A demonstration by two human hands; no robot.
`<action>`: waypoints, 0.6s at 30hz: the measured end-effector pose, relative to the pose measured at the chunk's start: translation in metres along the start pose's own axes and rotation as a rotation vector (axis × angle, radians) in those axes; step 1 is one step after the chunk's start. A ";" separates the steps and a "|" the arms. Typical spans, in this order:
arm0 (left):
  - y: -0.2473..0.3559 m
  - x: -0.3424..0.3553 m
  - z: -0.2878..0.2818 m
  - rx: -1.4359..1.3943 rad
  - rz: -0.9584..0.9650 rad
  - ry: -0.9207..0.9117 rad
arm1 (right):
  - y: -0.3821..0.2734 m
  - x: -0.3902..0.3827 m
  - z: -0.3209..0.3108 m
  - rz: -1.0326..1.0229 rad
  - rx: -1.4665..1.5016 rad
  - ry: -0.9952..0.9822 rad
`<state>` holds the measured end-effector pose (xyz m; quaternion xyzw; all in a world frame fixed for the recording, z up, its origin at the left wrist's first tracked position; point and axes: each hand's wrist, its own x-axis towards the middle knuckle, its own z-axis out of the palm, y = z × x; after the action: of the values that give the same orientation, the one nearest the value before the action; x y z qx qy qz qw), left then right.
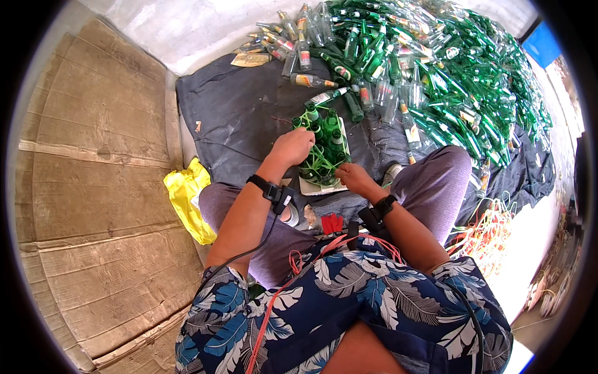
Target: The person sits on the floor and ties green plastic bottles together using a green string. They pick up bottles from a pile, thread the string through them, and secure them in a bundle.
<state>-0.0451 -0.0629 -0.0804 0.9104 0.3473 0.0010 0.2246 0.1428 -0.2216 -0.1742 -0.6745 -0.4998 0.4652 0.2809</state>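
Between my legs, a tight cluster of green glass bottles [336,139] stands upright on a white board [346,141]. A thin green plastic strap [319,163] runs around and across the bottles. My left hand [294,147] is closed at the cluster's left side, its fingertips against the strap by the bottle necks. At the near right corner my right hand [355,177] pinches the strap close to the board. Exactly how the strap passes through the fingers of either hand is too small to make out.
A large heap of green and clear bottles [436,81] fills the back and right of a dark sheet [218,106]. Flattened cardboard [99,149] stands at left, a yellow bag [189,193] beside my knee. Red strips [332,224] lie near me; tangled straps [486,234] lie right.
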 end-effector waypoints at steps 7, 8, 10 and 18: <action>-0.003 0.010 0.010 0.073 0.082 0.149 | 0.004 0.002 0.004 -0.083 -0.019 0.022; -0.003 0.012 0.011 0.081 0.090 0.164 | 0.001 0.001 0.005 -0.102 -0.024 0.032; -0.002 0.016 0.013 0.095 0.094 0.185 | -0.004 0.000 0.004 -0.091 -0.075 0.015; -0.010 0.028 0.026 0.074 0.055 0.147 | -0.007 0.000 0.001 -0.164 -0.186 0.007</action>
<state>-0.0255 -0.0493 -0.1121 0.9248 0.3375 0.0609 0.1645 0.1389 -0.2197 -0.1690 -0.6561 -0.5934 0.3898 0.2560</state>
